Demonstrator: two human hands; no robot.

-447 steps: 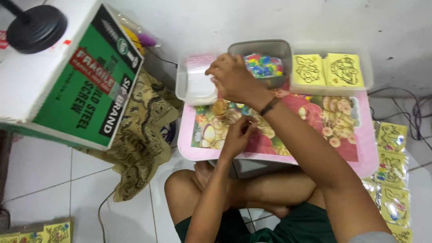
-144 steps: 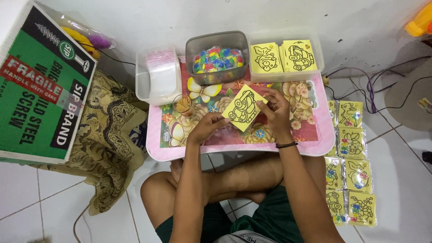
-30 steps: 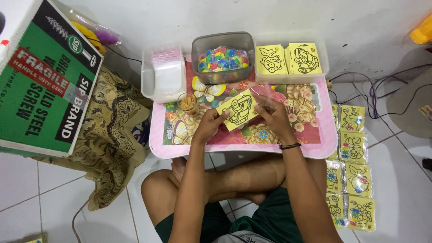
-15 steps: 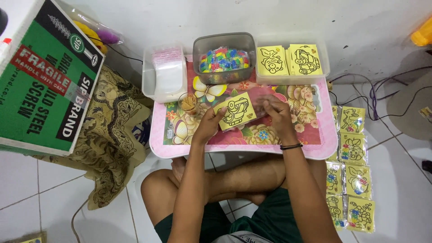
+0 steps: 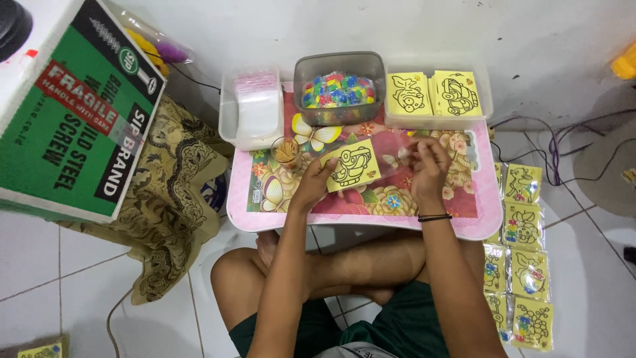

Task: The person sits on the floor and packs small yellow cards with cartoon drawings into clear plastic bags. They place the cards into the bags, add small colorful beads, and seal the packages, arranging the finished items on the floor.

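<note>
Left grip pinches a yellow picture card over the pink tray; right grip fingers a clear sleeve.

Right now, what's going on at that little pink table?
A person sits cross-legged at a pink floral lap table. The left hand holds a yellow card with a black line drawing, and the right hand holds a clear plastic sleeve beside it. Behind are a tub of colourful small packets and a tray of yellow cards. Bagged cards lie on the floor to the right.
</note>
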